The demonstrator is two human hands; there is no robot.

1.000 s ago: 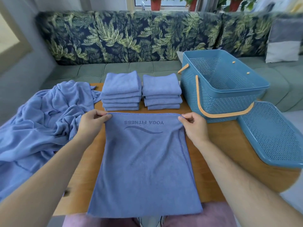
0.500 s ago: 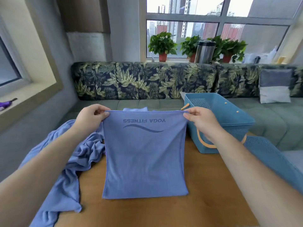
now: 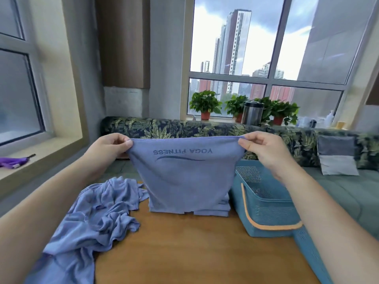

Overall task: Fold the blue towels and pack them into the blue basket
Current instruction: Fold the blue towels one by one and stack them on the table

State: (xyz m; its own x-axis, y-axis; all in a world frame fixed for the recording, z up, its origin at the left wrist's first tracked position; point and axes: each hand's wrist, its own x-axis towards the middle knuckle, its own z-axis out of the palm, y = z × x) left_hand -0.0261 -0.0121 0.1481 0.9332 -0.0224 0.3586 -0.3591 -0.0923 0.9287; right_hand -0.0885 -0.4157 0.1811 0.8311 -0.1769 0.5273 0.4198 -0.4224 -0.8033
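Note:
I hold a blue towel printed "YOGA FITNESS" up in the air by its top edge. My left hand pinches its left corner and my right hand pinches its right corner. The towel hangs in front of the stacks of folded blue towels, hiding all but their lower edges. The blue basket with an orange handle stands on the wooden table to the right of the hanging towel. A heap of unfolded blue towels lies on the table's left side.
The basket's blue perforated lid lies at the table's right edge. A leaf-patterned sofa with a grey cushion runs behind the table. Potted plants and a metal canister stand on the window sill.
Both hands have lifted the towel off the table and raised it high. My view has tilted up toward the window, and the towel's lower edge now hangs over the folded stacks.

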